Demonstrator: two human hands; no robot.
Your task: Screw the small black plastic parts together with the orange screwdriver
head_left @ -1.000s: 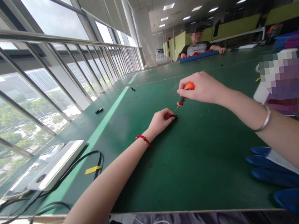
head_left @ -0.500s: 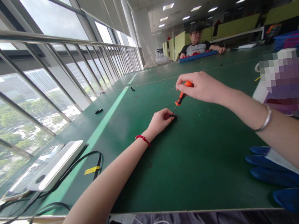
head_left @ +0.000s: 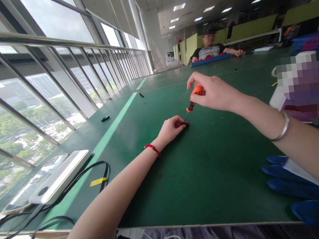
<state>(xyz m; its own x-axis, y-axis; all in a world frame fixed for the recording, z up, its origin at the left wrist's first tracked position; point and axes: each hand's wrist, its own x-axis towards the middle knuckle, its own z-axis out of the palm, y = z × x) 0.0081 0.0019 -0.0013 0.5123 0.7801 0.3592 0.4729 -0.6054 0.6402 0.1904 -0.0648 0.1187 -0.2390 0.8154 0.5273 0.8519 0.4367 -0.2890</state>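
My left hand (head_left: 171, 129) rests on the green table, its fingers closed on a small black part (head_left: 186, 124) that lies against the tabletop. Most of that part is covered by the fingers, so its kind cannot be made out. Above it, my right hand (head_left: 214, 92) holds an orange and black screwdriver (head_left: 193, 99) by the handle, between thumb and fingers, with the index finger raised and bent. The screwdriver is tilted, and its thin shaft points down to the black part beside my left fingertips. Whether the tip sits in a screw is too small to see.
Two small black pieces (head_left: 105, 118) lie farther left on the table (head_left: 212, 182). A white device (head_left: 61, 176) with black cables is at the left edge, blue gloves (head_left: 294, 186) at the right. A white container (head_left: 286, 97) stands behind them. Across the table sits a person (head_left: 210, 48) behind a blue tray (head_left: 212, 60).
The fingers of my right hand have shifted on the screwdriver handle, the index finger lifting, and the handle leans slightly more to the left. My left hand has stayed in place.
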